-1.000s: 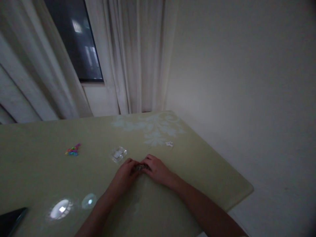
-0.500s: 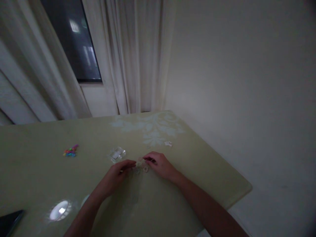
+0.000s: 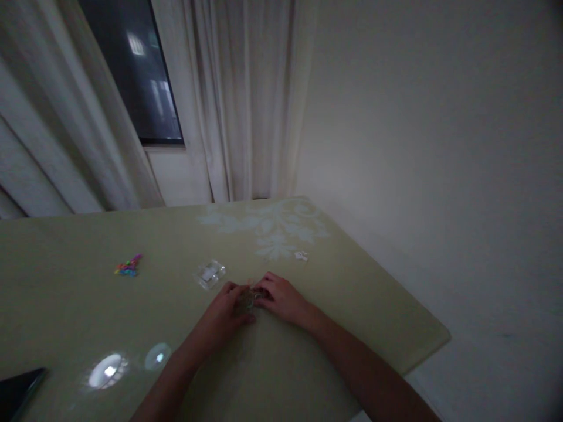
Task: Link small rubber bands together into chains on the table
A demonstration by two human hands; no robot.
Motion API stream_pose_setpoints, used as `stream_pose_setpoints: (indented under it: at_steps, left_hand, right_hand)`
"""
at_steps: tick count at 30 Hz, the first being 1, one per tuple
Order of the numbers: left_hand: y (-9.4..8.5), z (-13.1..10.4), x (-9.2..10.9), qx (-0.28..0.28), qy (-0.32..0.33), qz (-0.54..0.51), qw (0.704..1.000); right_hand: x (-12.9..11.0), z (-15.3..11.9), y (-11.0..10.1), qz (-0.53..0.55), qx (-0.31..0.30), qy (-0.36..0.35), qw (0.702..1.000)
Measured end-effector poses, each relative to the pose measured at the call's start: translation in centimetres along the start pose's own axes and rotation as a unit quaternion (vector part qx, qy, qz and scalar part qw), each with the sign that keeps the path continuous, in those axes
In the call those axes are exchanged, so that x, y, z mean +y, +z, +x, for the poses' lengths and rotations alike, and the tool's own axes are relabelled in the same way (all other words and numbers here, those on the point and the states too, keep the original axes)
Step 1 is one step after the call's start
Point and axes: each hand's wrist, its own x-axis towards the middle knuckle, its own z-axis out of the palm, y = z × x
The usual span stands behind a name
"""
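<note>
A small heap of pale, ring-like pieces (image 3: 250, 298) lies on the table between my two hands, partly hidden by the fingers; their exact kind is too blurred to tell. My left hand (image 3: 231, 308) curves around the heap's left side, thumb and fingers apart. From the right, my right hand (image 3: 279, 298) cups the same heap, its fingers and thumb also apart at the edge. Just beyond my left hand sits a clear plastic box (image 3: 210, 274) with a whitish patch on it.
Several bright coloured small pieces (image 3: 128, 266) form a cluster at the left. A small white piece (image 3: 301, 256) lies beyond my right hand. At the lower left is a dark flat object (image 3: 20, 390). The table (image 3: 352, 275) meets the wall on the right.
My hands have closed in around the heap from both sides. The left thumb now reaches out along its near side, and the pieces are more covered than before.
</note>
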Motion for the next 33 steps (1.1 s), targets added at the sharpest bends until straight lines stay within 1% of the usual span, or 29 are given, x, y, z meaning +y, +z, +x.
stream_pose_setpoints:
  at_steps: [2, 4, 6, 9, 12, 14, 18, 22, 25, 30, 33]
  left_hand:
    - [0.8, 0.7, -0.1, 0.023, 0.014, 0.001, 1.0]
    - [1.1, 1.1, -0.1, 0.046, 0.026, 0.009, 0.999]
    - [1.2, 1.3, 0.0, 0.063, 0.033, 0.017, 0.997]
    - [0.9, 1.4, 0.3, 0.071, 0.028, 0.011, 0.997]
    - [0.4, 1.2, 0.7, 0.061, 0.003, -0.038, 0.997]
    - [0.0, 1.1, 0.7, 0.047, -0.004, -0.07, 0.996]
    - [-1.1, 0.6, 0.4, 0.033, 0.026, -0.09, 0.995]
    - [-1.8, 0.2, -0.2, 0.028, 0.037, -0.097, 0.994]
    - [-2.0, 0.2, -0.4, 0.02, 0.036, -0.112, 0.993]
    - [-2.1, 0.2, -0.7, 0.011, 0.023, -0.124, 0.992]
    - [-2.3, 0.1, -0.9, 0.009, 0.021, -0.115, 0.993]
  right_hand:
    - [-0.2, 0.3, 0.7, -0.009, 0.009, 0.001, 1.0]
    - [-0.2, 0.5, 1.2, -0.022, 0.017, 0.004, 1.0]
    - [-0.3, 0.7, 1.4, -0.028, 0.025, 0.008, 0.999]
    - [-0.3, 0.7, 1.2, -0.008, 0.046, 0.006, 0.999]
    - [-0.1, 0.6, 0.6, 0.028, 0.068, -0.001, 0.997]
    - [0.1, 0.4, 0.1, 0.052, 0.071, -0.01, 0.996]
    - [0.2, 0.1, -0.5, 0.092, 0.065, -0.021, 0.993]
    - [0.1, 0.1, -0.5, 0.125, 0.068, -0.004, 0.99]
    - [0.0, 0.1, -0.5, 0.131, 0.073, 0.005, 0.989]
    - [0.2, 0.2, -0.8, 0.119, 0.093, -0.02, 0.988]
    - [0.4, 0.2, -0.9, 0.104, 0.094, -0.014, 0.99]
